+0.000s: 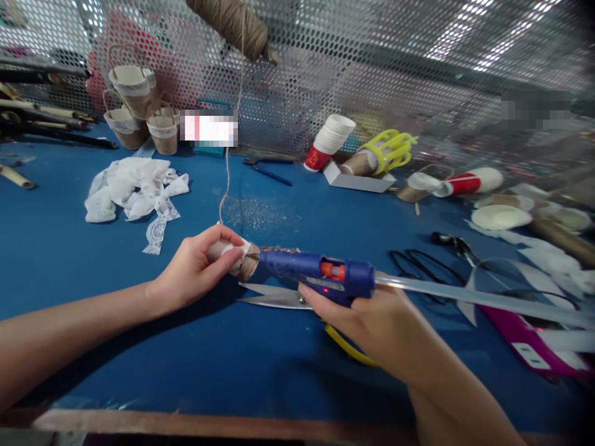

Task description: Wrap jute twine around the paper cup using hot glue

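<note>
My left hand [198, 266] is closed around a small paper cup [248, 265] partly wrapped in brown twine, lying on its side above the table. Its fingers hide much of the cup. A strand of twine [227, 173] runs up from it to a large spool [232, 25]. In my right hand [372, 322] is a blue hot glue gun [302, 269] with a red light and a long clear glue stick [455, 294] out of its back. The nozzle points left, at the cup beside my left fingers. Open scissors [279, 297] with yellow handles lie below the gun.
White lace [134, 186] is heaped at left, with finished twine buckets [132, 90] behind. Stacked paper cups [330, 142] and pliers [269, 170] lie near the perforated metal panel [381, 80]. Black cords [423, 266] and a purple power strip [525, 341] are at right.
</note>
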Available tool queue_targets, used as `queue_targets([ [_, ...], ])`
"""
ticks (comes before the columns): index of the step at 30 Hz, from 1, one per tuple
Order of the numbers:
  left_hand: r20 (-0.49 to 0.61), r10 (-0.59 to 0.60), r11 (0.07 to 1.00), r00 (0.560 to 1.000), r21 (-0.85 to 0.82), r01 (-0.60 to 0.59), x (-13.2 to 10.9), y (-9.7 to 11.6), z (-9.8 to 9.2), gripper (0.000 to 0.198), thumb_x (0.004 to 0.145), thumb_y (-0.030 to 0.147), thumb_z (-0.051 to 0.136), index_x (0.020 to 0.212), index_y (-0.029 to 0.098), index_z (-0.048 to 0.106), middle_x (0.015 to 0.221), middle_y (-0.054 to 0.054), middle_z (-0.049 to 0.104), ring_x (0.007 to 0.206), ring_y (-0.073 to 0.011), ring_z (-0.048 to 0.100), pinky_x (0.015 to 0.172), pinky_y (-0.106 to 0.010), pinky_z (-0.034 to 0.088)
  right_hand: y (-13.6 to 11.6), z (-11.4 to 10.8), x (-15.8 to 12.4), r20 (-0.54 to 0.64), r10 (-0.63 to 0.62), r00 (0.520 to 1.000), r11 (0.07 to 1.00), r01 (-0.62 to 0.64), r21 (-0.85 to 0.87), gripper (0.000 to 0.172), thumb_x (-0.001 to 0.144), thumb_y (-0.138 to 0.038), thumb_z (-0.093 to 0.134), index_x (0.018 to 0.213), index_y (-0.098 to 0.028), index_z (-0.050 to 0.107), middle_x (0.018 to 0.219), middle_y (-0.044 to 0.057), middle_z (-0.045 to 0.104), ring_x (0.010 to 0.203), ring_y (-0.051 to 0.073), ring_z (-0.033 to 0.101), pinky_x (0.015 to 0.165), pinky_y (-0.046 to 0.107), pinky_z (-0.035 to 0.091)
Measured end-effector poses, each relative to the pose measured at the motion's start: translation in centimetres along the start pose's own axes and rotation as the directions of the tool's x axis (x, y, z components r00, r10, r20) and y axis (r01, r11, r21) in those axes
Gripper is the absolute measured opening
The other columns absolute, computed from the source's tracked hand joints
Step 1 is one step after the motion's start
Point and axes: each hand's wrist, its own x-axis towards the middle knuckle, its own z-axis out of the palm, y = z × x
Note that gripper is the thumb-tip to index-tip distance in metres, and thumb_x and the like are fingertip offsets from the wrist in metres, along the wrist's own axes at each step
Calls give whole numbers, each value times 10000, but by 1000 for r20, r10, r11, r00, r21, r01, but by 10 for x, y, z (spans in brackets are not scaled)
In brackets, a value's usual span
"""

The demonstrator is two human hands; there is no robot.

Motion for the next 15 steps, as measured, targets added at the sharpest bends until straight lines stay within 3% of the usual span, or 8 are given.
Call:
queue_targets([
  [3, -19, -40, 999, 999, -14, 40, 2, 4, 0, 175, 799, 329, 517, 849, 165, 546, 656, 20, 564, 506, -71, 431, 476, -171, 365, -4, -1, -1, 96, 155, 983, 968, -171, 186, 310, 838, -214, 406, 640, -178, 641, 473, 1, 546, 443, 117, 500, 455, 235, 395],
  [6, -20, -60, 998, 998, -23, 60, 3, 5, 0, 178, 791, 329, 518, 841, 161, 549, 652, 15, 562, 508, -75, 436, 478, -175, 372, -5, -4, 0, 185, 198, 963, 926, -246, 288, 195, 793, -213, 468, 665, -186, 613, 529, -10, 573, 476, 113, 516, 455, 224, 404],
  [9, -24, -51, 999, 998, -18, 50, 4, 5, 1, 192, 795, 343, 515, 840, 160, 552, 657, 9, 572, 504, -77, 441, 471, -178, 375, -5, -5, -1, 213, 230, 950, 907, -288, 306, 192, 794, -212, 471, 632, -191, 573, 534, -17, 561, 479, 109, 514, 467, 226, 409],
  [12, -31, -12, 1000, 999, -2, 12, 3, 3, 1, 183, 804, 336, 514, 840, 161, 554, 642, 14, 568, 482, -69, 428, 445, -166, 357, -4, -3, -2, 178, 236, 955, 926, -277, 256, 275, 830, -249, 434, 603, -193, 580, 512, -5, 544, 475, 123, 511, 492, 254, 415],
  [15, -22, 29, 1000, 999, 3, -29, 0, 1, 1, 180, 821, 328, 499, 855, 159, 553, 649, 10, 586, 486, -73, 451, 447, -168, 368, 0, 0, -2, 74, 146, 987, 981, -154, 121, 324, 851, -229, 391, 644, -192, 636, 501, 14, 549, 491, 143, 522, 508, 269, 409],
])
